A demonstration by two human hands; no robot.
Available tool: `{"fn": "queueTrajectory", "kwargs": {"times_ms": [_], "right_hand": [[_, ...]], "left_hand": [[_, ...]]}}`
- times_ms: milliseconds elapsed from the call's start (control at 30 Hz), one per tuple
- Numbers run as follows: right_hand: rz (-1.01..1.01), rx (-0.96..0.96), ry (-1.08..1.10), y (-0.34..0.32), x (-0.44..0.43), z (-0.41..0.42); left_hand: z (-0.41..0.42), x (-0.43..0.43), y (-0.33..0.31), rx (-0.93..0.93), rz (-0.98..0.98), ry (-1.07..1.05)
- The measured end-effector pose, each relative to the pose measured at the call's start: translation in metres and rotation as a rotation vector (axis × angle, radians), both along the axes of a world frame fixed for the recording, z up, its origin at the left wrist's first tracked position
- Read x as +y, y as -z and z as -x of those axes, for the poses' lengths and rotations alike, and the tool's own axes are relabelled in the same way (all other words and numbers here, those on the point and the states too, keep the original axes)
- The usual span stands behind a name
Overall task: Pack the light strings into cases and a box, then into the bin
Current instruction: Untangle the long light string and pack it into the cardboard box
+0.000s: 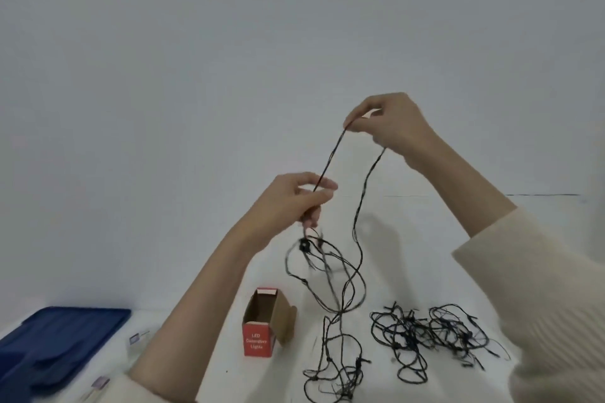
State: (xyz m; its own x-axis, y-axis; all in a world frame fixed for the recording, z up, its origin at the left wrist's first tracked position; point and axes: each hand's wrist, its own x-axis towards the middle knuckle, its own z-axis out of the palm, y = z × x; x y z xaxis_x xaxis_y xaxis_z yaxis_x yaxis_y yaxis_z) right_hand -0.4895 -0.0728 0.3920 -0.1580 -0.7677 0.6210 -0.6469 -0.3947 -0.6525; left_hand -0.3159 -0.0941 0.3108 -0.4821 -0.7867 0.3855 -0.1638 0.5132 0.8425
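light string [330, 155] taut between pinches, slanting from right hand [389, 123] above down to left hand [291, 203]. slack hangs to table [425, 255]. open box [266, 324] lies nearer left hand.

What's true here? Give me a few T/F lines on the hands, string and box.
1. The left hand and right hand both pinch one string. True.
2. The box is closed. False: it stands with its top open.
3. A tangle lies on the table right of the box. True.
4. The right hand is lower than the left hand. False: it is higher.
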Motion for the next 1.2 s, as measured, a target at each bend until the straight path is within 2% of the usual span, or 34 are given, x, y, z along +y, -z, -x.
{"fn": "queueTrajectory", "kwargs": {"times_ms": [67, 133, 167, 200, 233, 300, 333, 367, 433, 467, 500, 600, 667, 733, 833, 900, 933, 967, 1033, 1100, 1133, 1200], "right_hand": [[0.059, -0.182, 0.055, -0.005, 0.002, 0.023], [0.062, -0.51, 0.06, -0.007, 0.005, 0.043], [0.061, -0.634, 0.072, -0.006, 0.005, 0.052], [0.052, -0.65, 0.087, -0.004, 0.006, 0.059], [-0.006, -0.557, 0.103, -0.001, 0.007, 0.063], [-0.241, -0.232, 0.069, 0.006, 0.012, 0.058], [-0.34, -0.129, 0.011, 0.008, 0.015, 0.05], [-0.392, -0.094, -0.053, 0.009, 0.016, 0.044], [-0.38, -0.109, -0.147, 0.003, 0.021, 0.026], [-0.359, -0.094, -0.183, 0.0, 0.025, 0.017], [-0.341, -0.058, -0.219, -0.003, 0.027, 0.008], [-0.241, 0.036, -0.337, -0.006, 0.032, -0.01], [-0.174, 0.042, -0.37, -0.006, 0.033, -0.006], [-0.18, 0.081, -0.332, 0.001, 0.028, 0.008], [-0.271, 0.306, -0.005, 0.042, 0.005, 0.037], [-0.474, 0.383, 0.213, 0.081, -0.008, 0.062], [-0.63, 0.38, 0.266, 0.097, -0.01, 0.071], [-0.751, 0.347, 0.272, 0.108, -0.011, 0.077], [-0.777, 0.115, 0.184, 0.109, -0.01, 0.076], [-0.608, -0.118, 0.052, 0.085, -0.007, 0.057], [-0.523, -0.16, 0.011, 0.066, -0.004, 0.044], [-0.405, -0.076, -0.039, 0.029, 0.004, 0.015]], "left_hand": [[-0.021, -0.007, 0.011, -0.263, -0.037, 0.034], [-0.043, -0.012, 0.026, -0.569, -0.097, 0.038], [-0.05, -0.013, 0.034, -0.653, -0.113, 0.013], [-0.054, -0.014, 0.04, -0.629, -0.118, -0.017], [-0.055, -0.013, 0.04, -0.496, -0.133, -0.047], [-0.05, -0.007, 0.026, -0.102, -0.212, -0.047], [-0.046, -0.003, 0.015, -0.002, -0.23, -0.027], [-0.042, 0.001, 0.002, -0.039, -0.192, -0.028], [-0.03, 0.008, -0.022, -0.419, -0.019, -0.082], [-0.022, 0.011, -0.03, -0.548, 0.059, -0.139], [-0.014, 0.015, -0.038, -0.549, 0.102, -0.184], [0.005, 0.027, -0.052, -0.218, 0.06, -0.039], [0.005, 0.029, -0.052, -0.093, 0.059, 0.075], [-0.005, 0.025, -0.054, 0.057, 0.035, 0.067], [-0.03, 0.016, -0.057, 0.433, -0.089, 0.001], [-0.054, 0.01, -0.058, 0.631, -0.135, -0.081], [-0.066, 0.006, -0.057, 0.657, -0.129, -0.14], [-0.075, 0.004, -0.054, 0.635, -0.11, -0.198], [-0.082, 0.002, -0.045, 0.459, -0.093, -0.27], [-0.076, 0.007, -0.037, 0.111, -0.113, -0.278], [-0.07, 0.011, -0.034, -0.111, -0.103, -0.282], [-0.055, 0.015, -0.028, -0.513, 0.045, -0.336]]}}
